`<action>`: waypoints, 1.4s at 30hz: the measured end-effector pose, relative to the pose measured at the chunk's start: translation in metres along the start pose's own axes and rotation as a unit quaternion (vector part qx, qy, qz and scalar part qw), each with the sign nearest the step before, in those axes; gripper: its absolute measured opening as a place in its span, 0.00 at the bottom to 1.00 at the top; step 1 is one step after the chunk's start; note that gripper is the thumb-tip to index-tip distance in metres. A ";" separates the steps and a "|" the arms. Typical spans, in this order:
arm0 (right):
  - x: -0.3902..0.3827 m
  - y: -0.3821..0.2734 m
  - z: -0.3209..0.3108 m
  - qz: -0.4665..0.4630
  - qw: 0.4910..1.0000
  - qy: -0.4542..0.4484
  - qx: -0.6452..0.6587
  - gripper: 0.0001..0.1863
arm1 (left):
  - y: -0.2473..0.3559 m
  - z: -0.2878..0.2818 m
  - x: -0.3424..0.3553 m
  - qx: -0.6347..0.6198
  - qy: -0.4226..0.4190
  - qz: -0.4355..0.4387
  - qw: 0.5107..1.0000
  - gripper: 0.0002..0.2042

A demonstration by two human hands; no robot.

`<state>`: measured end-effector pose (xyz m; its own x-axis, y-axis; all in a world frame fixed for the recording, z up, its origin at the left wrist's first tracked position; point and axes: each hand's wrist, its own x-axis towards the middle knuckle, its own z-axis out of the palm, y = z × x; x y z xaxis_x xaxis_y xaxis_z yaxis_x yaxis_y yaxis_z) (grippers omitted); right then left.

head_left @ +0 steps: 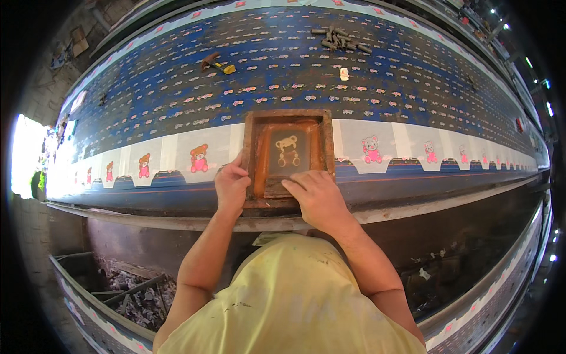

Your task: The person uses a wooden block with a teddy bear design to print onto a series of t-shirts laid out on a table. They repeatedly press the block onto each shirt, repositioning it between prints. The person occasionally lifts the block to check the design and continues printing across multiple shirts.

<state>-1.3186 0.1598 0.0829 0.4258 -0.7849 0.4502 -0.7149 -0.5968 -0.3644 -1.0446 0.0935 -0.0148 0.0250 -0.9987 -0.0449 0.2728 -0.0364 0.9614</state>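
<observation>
In front of me a wooden screen-printing frame (256, 118) lies on the long table, over a row of white fabric pieces (227, 138). Its mesh carries a pale teddy-bear stencil (287, 150). My left hand (232, 184) is closed on the frame's left side. Inside the frame, at its near end, my right hand (318, 197) grips a squeegee (273, 189), a flat brown blade partly hidden by the fingers. Left of the frame, the fabric bears brown-and-pink teddy bears (198, 159). To the right, the bears (371, 150) are pink with pale heads.
The blue-and-dark tabletop (177, 88) is covered with small printed marks. On it lie a hammer-like tool (218, 63) with a yellow part, a heap of short dark rods (339, 40) and a paper scrap (344, 74). A wooden rail (177, 220) edges the table near me.
</observation>
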 end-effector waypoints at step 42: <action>0.019 -0.019 -0.008 0.113 0.983 -0.145 0.027 0.34 | -0.015 0.000 -0.004 0.129 -0.010 0.120 0.984 0.13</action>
<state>-1.3011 0.1574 0.1048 0.4054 -0.9081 0.1046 -0.7817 -0.4037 -0.4754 -1.0490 0.0984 -0.0291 0.0395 -0.9799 0.1954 0.0085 0.1958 0.9806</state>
